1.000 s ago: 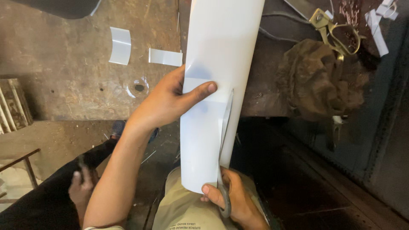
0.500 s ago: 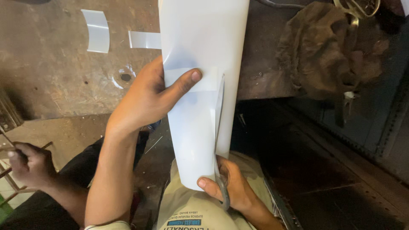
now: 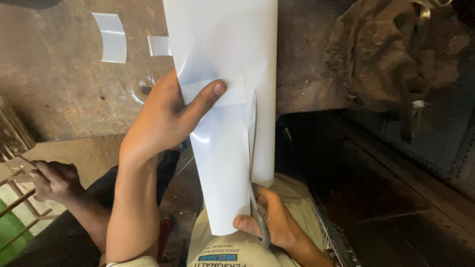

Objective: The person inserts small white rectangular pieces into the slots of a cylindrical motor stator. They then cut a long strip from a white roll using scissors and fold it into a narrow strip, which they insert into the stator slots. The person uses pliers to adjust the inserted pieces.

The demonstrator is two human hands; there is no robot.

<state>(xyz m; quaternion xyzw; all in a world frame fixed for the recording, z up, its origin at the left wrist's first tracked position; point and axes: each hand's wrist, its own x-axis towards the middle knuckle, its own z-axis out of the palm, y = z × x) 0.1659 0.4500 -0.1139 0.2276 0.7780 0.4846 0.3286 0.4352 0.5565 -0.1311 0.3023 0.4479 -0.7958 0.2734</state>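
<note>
Sheet material is what I have in front of me in the head view, the only view: a long white glossy sheet (image 3: 222, 59), plastic or coated card as far as I can tell, running from the top edge down toward my lap, its upper part lying over the worn brown table (image 3: 64, 94) and its lower end hanging free past the table's edge. My left hand (image 3: 166, 118) lies flat across the sheet from the left, thumb pressed on a small white strip (image 3: 232, 94) set crosswise on it, so that hand is clamped down on the sheet and strip together. My right hand (image 3: 269, 220) is closed around the handles of a pair of scissors (image 3: 253, 163), thumb on the sheet's bottom corner, the blades running lengthwise up a slit; I cannot tell how far apart the blades stand. I judge the sheet light and springy, stiff enough to hold a curve yet prone to bow and slide, and its gloss suggests it is slippery, so a flat press close beside the cut line looks the best hold. Two curved white offcuts (image 3: 113, 37) lie on the table to the left, a dark crumpled rag (image 3: 396, 54) to the right. Another person's hand (image 3: 52, 180) grips a thin rod at lower left.
</note>
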